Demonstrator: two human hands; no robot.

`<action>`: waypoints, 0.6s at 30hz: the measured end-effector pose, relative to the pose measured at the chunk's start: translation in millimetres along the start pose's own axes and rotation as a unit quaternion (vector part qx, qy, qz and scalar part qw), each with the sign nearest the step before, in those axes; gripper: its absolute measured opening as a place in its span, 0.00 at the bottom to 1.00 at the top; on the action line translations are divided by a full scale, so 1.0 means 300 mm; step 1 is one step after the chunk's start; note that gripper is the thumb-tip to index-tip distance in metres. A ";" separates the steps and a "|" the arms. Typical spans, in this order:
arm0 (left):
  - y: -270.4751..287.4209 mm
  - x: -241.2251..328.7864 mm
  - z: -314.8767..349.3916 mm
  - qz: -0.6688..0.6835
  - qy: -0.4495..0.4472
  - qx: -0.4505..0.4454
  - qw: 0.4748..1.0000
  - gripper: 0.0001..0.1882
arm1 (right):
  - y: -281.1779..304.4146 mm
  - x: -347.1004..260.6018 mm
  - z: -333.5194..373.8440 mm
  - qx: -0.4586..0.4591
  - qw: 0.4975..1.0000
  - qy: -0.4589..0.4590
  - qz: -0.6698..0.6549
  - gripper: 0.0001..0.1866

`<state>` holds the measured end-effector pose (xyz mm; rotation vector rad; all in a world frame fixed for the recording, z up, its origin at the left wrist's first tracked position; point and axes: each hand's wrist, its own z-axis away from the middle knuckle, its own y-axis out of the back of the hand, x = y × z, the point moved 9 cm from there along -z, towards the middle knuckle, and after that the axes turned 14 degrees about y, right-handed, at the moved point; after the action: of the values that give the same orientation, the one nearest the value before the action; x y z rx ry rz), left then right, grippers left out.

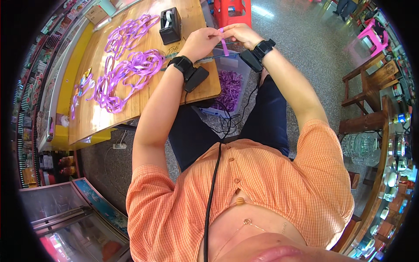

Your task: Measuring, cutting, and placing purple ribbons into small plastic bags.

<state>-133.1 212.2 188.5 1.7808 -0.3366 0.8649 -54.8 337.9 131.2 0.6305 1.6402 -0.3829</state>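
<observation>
Head view: both hands pinch one short purple ribbon strip above a bin of finished pieces.

Head view, upper centre of the frame: the left hand and the right hand meet fingertip to fingertip, fingers closed on the top of a purple ribbon strip, which hangs down between them, clear of the table. Directly below it sits a clear plastic bin holding a heap of purple ribbon pieces. On the wooden table, left of the hands, lie cut purple ribbon lengths; a black tape dispenser stands just beside the left hand. Judgement: the grip is sound if both pinches stay close together, keeping the strip flat and untwisted. Working directly over the bin looks well judged, since a slipped piece would land inside.
</observation>
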 end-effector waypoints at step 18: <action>-0.087 -0.028 -0.028 -0.140 -0.132 -0.007 0.981 0.15 | -0.142 0.100 0.282 -0.096 0.990 0.042 -0.099 0.18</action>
<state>-126.4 228.4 165.9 1.8779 -0.2531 0.4286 -15.3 260.7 83.1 0.3436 1.8020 -0.3397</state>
